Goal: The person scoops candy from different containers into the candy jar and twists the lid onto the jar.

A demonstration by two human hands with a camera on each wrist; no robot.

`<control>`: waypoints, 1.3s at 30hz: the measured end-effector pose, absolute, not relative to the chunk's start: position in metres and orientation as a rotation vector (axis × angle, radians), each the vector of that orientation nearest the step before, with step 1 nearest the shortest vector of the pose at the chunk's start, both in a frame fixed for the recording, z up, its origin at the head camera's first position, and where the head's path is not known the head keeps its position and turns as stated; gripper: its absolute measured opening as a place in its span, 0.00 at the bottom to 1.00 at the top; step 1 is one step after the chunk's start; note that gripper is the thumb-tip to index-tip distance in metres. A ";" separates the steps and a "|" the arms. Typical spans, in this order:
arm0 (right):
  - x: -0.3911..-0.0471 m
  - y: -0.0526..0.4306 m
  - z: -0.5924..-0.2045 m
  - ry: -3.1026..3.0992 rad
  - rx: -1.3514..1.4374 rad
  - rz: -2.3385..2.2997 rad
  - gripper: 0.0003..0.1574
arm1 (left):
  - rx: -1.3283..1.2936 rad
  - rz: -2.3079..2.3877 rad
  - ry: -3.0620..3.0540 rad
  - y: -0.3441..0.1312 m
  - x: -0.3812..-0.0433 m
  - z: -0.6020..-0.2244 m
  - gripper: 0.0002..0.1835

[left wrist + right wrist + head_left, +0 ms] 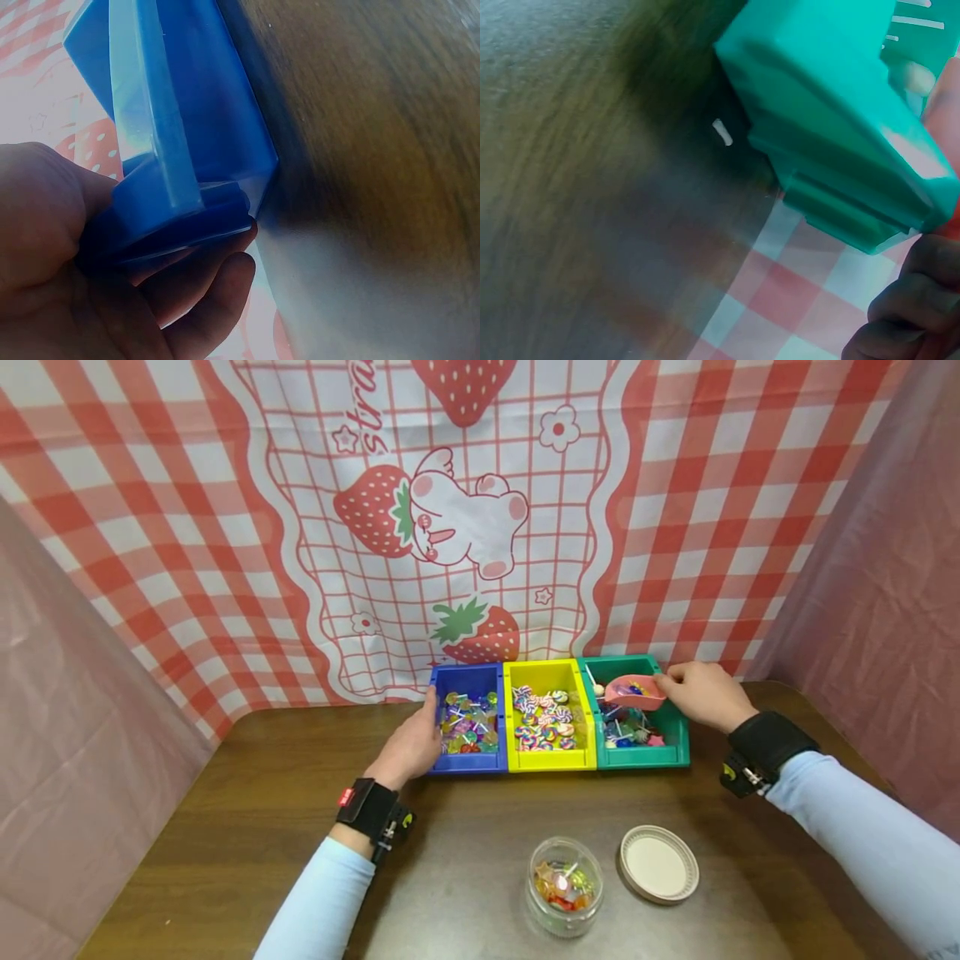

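My left hand [408, 745] grips the side of the blue bin [470, 765]; in the left wrist view its fingers [217, 300] curl beneath the bin's edge. Small colourful translucent pieces, some on sticks, lie inside that bin. On the right, my right hand [705, 693] holds a pink scoop [643, 702] over the rear of the green bin [645, 758]. A few small purple and yellow pieces sit in the scoop. Tiny lollipops and a pink star lie in the green bin. The right wrist view shows curled fingers [922, 296] beside the bin; the scoop is mostly cut off there.
Between the two bins stands a yellow bin [552, 762] of swirl-patterned candies. Nearer me on the wooden table [300, 793] are a clear jar [564, 925] with several colourful pieces and a round cream lid [660, 863]. A strawberry-print checked cloth [300, 635] hangs behind.
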State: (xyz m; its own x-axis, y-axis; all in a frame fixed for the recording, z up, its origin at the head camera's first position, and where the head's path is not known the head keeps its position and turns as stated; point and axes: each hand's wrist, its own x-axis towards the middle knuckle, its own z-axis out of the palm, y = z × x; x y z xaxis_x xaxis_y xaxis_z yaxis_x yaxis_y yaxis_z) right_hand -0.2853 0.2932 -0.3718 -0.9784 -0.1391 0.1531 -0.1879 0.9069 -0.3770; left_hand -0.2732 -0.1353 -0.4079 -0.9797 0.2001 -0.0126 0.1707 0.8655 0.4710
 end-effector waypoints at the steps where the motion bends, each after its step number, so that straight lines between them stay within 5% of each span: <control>1: -0.285 0.294 -0.373 -2.941 0.245 0.616 0.29 | 0.294 0.742 2.974 -0.135 -0.273 -0.408 0.38; 21: -0.250 0.278 -0.369 -2.797 0.358 0.965 0.32 | 0.273 0.740 2.962 -0.135 -0.274 -0.408 0.39; 39: -0.195 0.236 -0.351 -2.662 0.873 0.906 0.23 | 0.244 0.748 2.960 -0.135 -0.274 -0.409 0.39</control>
State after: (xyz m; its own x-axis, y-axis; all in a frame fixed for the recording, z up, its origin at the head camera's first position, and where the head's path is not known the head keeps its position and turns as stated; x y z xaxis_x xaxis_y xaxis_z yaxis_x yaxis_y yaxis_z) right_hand -0.1955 0.2357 -0.3512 -0.8065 -0.4703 0.3583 -0.5912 0.6383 -0.4930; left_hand -0.2743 -0.1349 -0.4085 -0.9842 0.1732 -0.0376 0.1346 0.8682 0.4777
